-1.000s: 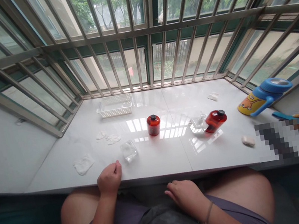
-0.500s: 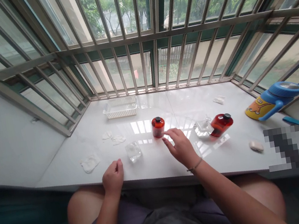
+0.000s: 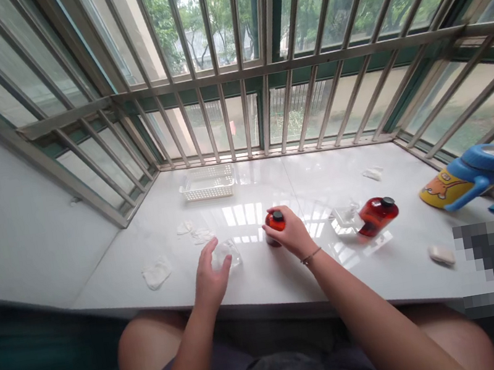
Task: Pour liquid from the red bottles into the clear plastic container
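A red translucent bottle (image 3: pixel 276 224) with a black cap stands upright on the white ledge, and my right hand (image 3: pixel 293 233) is wrapped round its upper part. My left hand (image 3: pixel 211 278) is open, thumb and fingers spread, close beside a clear square container (image 3: pixel 230 255). It partly covers that container, so whether they touch I cannot tell. Over on the right, a second red bottle (image 3: pixel 377 216) leans at a tilt in the picture, beside another clear container (image 3: pixel 345 219).
A white perforated basket (image 3: pixel 208 190) sits at the back left. Crumpled white tissues (image 3: pixel 156 273) lie on the left, another tissue (image 3: pixel 373 174) at the back right. Farther right are a blue and yellow flask (image 3: pixel 466 178) and a pale rounded object (image 3: pixel 441 255). Metal window bars (image 3: pixel 230 78) close off the back.
My right hand has closed round the red bottle it was hovering beside. My left hand has opened from a fist and moved up and right to the clear container. The view has shifted slightly.
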`<state>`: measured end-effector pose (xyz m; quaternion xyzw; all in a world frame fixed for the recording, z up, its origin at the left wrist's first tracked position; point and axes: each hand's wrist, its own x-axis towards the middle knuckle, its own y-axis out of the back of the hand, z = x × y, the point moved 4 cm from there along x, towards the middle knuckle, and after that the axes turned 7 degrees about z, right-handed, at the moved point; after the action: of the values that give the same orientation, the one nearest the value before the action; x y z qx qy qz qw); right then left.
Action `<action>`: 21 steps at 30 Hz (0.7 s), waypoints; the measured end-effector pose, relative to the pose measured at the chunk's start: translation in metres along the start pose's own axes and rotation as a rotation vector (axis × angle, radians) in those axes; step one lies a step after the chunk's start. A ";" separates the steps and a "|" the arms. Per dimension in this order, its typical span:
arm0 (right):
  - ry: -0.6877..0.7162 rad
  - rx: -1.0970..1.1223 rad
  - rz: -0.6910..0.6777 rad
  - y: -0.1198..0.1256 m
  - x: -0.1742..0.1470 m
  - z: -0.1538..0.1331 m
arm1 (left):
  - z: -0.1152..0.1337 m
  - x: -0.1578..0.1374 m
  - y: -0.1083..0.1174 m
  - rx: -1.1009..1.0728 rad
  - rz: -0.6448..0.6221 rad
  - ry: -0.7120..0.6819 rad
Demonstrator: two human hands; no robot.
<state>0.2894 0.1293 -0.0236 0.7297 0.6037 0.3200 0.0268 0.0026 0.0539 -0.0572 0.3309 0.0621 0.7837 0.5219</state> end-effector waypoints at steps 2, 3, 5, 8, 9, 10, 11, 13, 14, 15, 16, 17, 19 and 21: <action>0.008 0.003 0.039 0.014 -0.021 -0.003 | -0.007 0.006 -0.012 -0.090 -0.088 0.055; 0.012 0.000 0.058 0.021 -0.032 -0.004 | -0.010 0.008 -0.018 -0.143 -0.123 0.077; 0.021 -0.009 0.090 0.034 -0.052 -0.006 | -0.014 0.011 -0.025 -0.253 -0.162 0.105; 0.038 -0.037 0.133 0.052 -0.077 -0.008 | -0.017 0.013 -0.029 -0.368 -0.170 0.153; 0.045 -0.052 0.149 0.057 -0.083 -0.008 | -0.017 0.013 -0.030 -0.385 -0.164 0.169; 0.052 -0.069 0.165 0.061 -0.088 -0.008 | -0.017 0.014 -0.030 -0.394 -0.157 0.183; 0.058 -0.085 0.179 0.063 -0.092 -0.008 | -0.018 0.014 -0.030 -0.398 -0.150 0.195; 0.070 -0.112 0.204 0.066 -0.096 -0.009 | -0.018 0.015 -0.032 -0.413 -0.135 0.224; 0.077 -0.122 0.215 0.066 -0.097 -0.009 | -0.019 0.016 -0.033 -0.432 -0.122 0.243; 0.085 -0.129 0.224 0.066 -0.097 -0.010 | -0.020 0.016 -0.034 -0.458 -0.104 0.263; 0.093 -0.135 0.231 0.066 -0.096 -0.010 | -0.022 0.016 -0.035 -0.484 -0.087 0.278; 0.100 -0.139 0.237 0.065 -0.095 -0.011 | -0.023 0.016 -0.036 -0.511 -0.070 0.288; 0.107 -0.142 0.242 0.064 -0.093 -0.012 | -0.024 0.016 -0.037 -0.550 -0.041 0.300; 0.110 -0.141 0.240 0.063 -0.092 -0.012 | -0.026 0.015 -0.038 -0.545 -0.047 0.318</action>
<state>0.3319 0.0254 -0.0268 0.7743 0.4888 0.4019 0.0065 0.0135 0.0908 -0.0873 0.0507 -0.0620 0.8011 0.5932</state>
